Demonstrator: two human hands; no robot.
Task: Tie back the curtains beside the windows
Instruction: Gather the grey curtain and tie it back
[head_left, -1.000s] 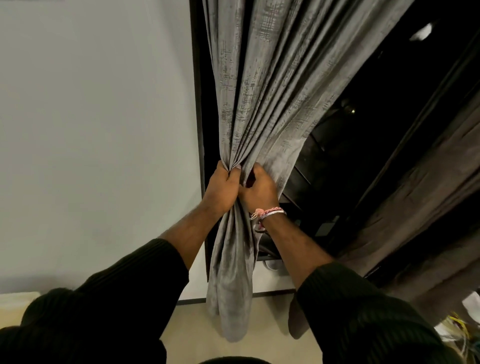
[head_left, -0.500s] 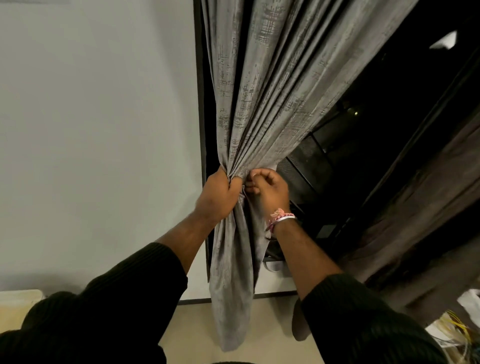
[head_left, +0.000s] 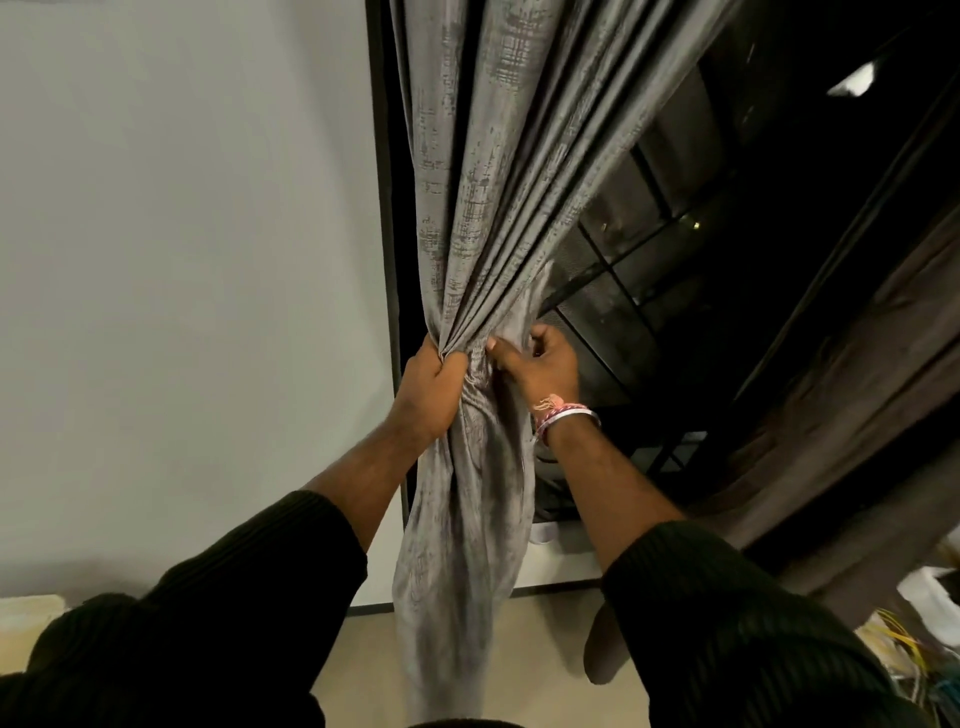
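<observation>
Grey curtain (head_left: 498, 218) hangs at frame centre, against the dark window frame (head_left: 382, 208), gathered into a narrow waist at mid-height. Folds fan out above toward 12–1 o'clock; the tail (head_left: 462, 571) drops loose toward 6 o'clock, ending just above the floor (head_left: 363, 654).

Left hand (head_left: 428, 387): fingers curled tight round the gathered waist from the 9 o'clock side, thumb on top. Right hand (head_left: 543, 364): at 3 o'clock of the waist, fingers curled, pinching the outer fold of the curtain; a thin cord end shows between the two hands, detail too small to tell. Bracelets (head_left: 563, 415) on the right wrist. Both sleeves (head_left: 249, 613) dark, ribbed.

Surroundings: plain white wall (head_left: 182, 260) fills 9 o'clock. Window (head_left: 727, 291) dark, at 2–3 o'clock, with mesh and bars visible behind the curtain edge. Second, darker curtain (head_left: 841, 415) runs diagonally at 3–4 o'clock, well apart from the hands. Blurred clutter (head_left: 914, 639) of pale and yellow items at 4–5 o'clock. Pale object (head_left: 26, 613) at 8 o'clock, edge only.
</observation>
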